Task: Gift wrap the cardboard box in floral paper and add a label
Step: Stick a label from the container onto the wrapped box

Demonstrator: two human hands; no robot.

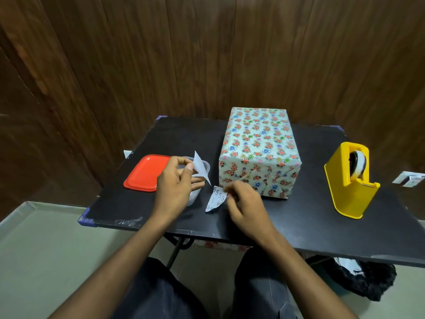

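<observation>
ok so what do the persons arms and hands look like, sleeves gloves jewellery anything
Both forearms are bare from the bottom edge of the picture up to the wrists; no sleeve shows. The left hand and right hand wear no gloves, and no rings, watch or bracelets can be seen. Dark trousers cover the lap below.

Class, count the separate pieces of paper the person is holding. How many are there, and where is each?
2. A white piece pinched in the left hand above the plastic tub; a printed piece held by the right hand before the wrapped box.

One wrapped box [258, 148], one tape dispenser [349, 180], two hands [174, 185].
</observation>
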